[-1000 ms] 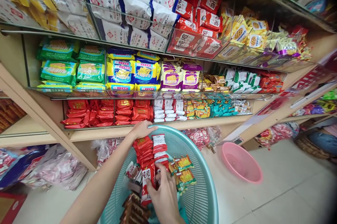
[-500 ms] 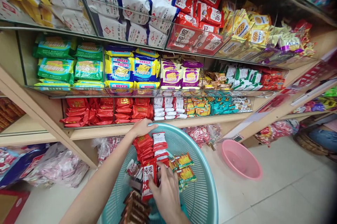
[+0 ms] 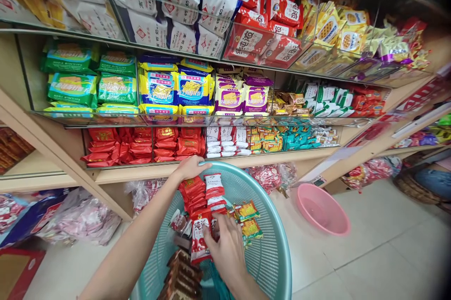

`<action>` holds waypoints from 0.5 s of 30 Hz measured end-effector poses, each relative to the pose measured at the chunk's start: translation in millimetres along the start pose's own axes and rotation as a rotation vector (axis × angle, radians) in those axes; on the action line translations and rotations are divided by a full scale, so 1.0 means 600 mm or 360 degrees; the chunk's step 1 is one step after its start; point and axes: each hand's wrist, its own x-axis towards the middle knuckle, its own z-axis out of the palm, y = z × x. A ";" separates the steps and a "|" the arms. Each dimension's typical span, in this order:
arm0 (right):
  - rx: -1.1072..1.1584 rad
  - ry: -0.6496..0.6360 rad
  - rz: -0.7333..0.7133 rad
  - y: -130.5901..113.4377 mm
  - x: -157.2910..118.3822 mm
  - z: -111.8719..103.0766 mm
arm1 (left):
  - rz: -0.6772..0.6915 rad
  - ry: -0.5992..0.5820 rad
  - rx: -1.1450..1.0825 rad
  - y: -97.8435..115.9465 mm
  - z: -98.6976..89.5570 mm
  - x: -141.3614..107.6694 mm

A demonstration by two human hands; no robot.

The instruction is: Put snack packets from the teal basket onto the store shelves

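Observation:
A turquoise mesh basket [image 3: 273, 225] stands in front of the shelves, and my left hand [image 3: 190, 168] is closed over its far rim. Inside it, my right hand [image 3: 227, 243] has its thumb and fingers on red-and-white biscuit packets; a front packet [image 3: 200, 236] shows beside the thumb, and others are partly hidden under the fingers. Beyond them lie a stack of red packets [image 3: 193, 194] and white-and-red packets [image 3: 213, 185]. Yellow-green packets [image 3: 251, 227] lie to the right of my hand, and brown packs [image 3: 181, 274] sit nearer me.
Glass-fronted shelves hold green biscuit packs [image 3: 72, 88], small red packets [image 3: 102, 147] and large white bags [image 3: 178, 2]. A pink basin [image 3: 324, 211] sits on the tiled floor at right. Plastic bags of goods [image 3: 79, 218] lie below the shelves at left.
My right hand stays at the red-and-white packets, its fingers slightly shifted; the front packet has moved slightly up and right. My left hand remains on the rim. The view has shifted a little.

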 end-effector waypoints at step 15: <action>-0.0346 -0.0976 -0.0670 0.063 0.048 -0.082 | -0.0004 0.0000 0.0007 0.002 0.000 0.000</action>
